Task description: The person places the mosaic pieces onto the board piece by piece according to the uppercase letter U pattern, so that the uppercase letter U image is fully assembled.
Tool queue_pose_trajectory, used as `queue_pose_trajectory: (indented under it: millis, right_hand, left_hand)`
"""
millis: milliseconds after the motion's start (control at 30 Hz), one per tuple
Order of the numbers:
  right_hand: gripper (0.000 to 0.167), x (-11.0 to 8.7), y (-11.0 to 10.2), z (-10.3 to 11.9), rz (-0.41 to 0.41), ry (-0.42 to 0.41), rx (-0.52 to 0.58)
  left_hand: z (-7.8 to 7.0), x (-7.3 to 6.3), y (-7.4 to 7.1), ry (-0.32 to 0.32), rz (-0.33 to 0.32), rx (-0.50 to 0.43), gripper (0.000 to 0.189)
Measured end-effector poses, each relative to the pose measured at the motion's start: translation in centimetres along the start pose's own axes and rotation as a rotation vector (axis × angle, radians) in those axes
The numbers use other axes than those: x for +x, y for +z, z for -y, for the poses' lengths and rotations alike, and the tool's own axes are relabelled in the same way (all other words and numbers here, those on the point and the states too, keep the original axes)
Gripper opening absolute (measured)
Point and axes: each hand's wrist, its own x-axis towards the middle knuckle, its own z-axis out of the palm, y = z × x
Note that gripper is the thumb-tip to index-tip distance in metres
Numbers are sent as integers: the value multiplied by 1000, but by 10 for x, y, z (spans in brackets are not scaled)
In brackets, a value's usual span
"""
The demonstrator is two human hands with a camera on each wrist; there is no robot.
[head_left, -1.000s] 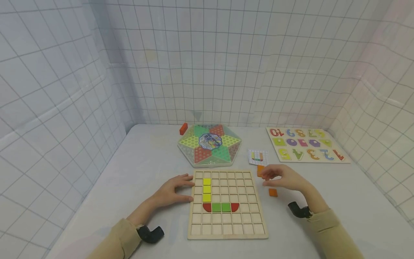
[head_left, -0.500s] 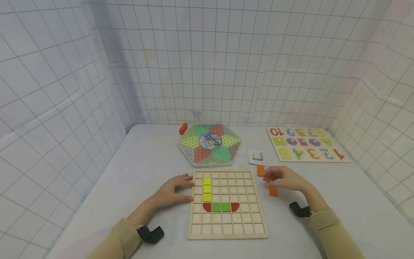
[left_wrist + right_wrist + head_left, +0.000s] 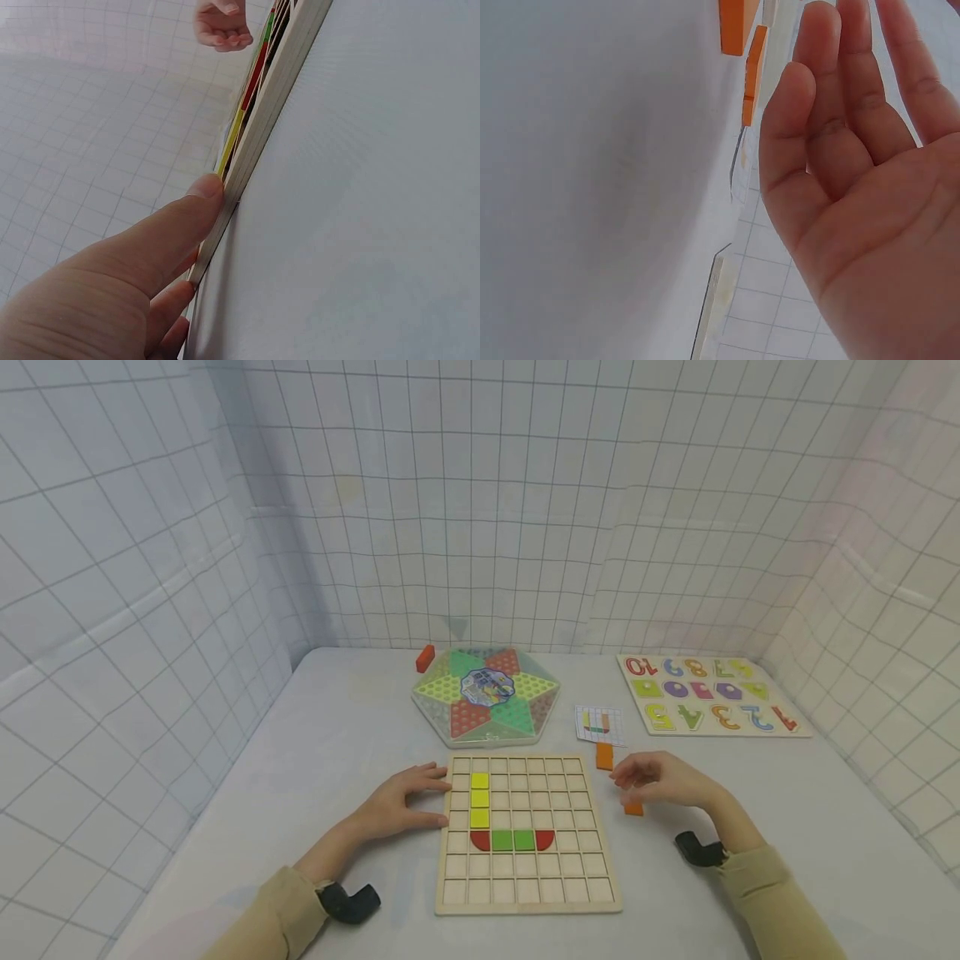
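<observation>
A wooden grid board lies flat on the table. Along its left edge rests my left hand, with the thumb and fingers touching the side. Yellow square tiles form a column on the board. Below them runs a row of two green squares between two rounded red pieces. To the right of the board hovers my right hand, its fingers loosely bent and holding nothing in the right wrist view. Under its thumb lies an orange tile, partly hidden. Another orange piece lies beyond the fingertips.
A printed pattern card lies behind the orange pieces. Farther back sit a hexagonal star-patterned game board and, at the right, a number puzzle board. A small red block stands at the back. Grid-patterned cloth walls enclose the table.
My right hand has shifted slightly toward me and to the right, away from the far orange piece and over the nearer orange tile. My left hand has stayed still.
</observation>
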Motion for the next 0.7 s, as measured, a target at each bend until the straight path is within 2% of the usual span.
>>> queue_pose_trajectory:
  millis: [433,700]
  right_hand:
    - [28,-4,-2,-6,32,-14,41]
    - [30,-4,-1,-8,39,19,37]
  left_hand:
    - [-1,-1,-1,-1,0,-1,52]
    - [-2,-1,-1,-4,0,0,52]
